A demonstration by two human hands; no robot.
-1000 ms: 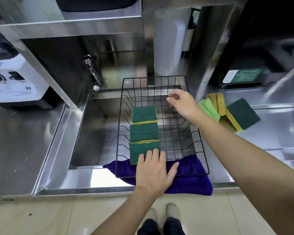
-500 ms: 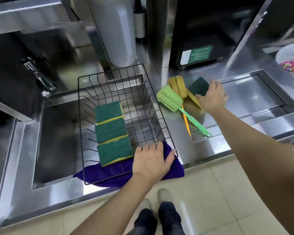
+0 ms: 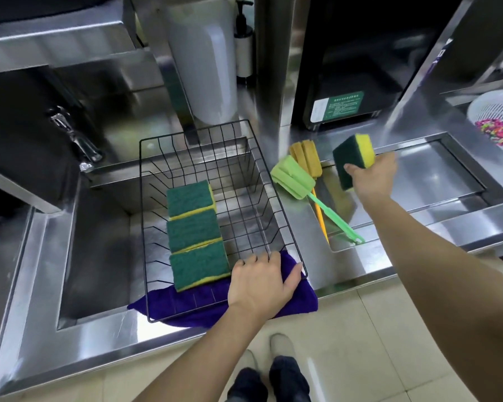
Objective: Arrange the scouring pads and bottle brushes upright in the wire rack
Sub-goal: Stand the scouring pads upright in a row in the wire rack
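A black wire rack sits over the sink on a purple cloth. Three green-and-yellow scouring pads stand in a row in its left half. My left hand rests on the rack's near right rim, fingers over the wire. My right hand holds a fourth scouring pad in the air above the counter, right of the rack. Two bottle brushes lie on the counter between rack and hand: a green one with a long green handle, and a yellow one partly under it.
A steel sink lies under the rack, with a tap at its back left. A recessed steel tray is on the right. A white colander with coloured bits stands far right. A white container stands behind the rack.
My right hand went from the rack's far rim to the counter, took hold of the scouring pad and lifted it. The view swung to the right. My left hand stayed on the rack.
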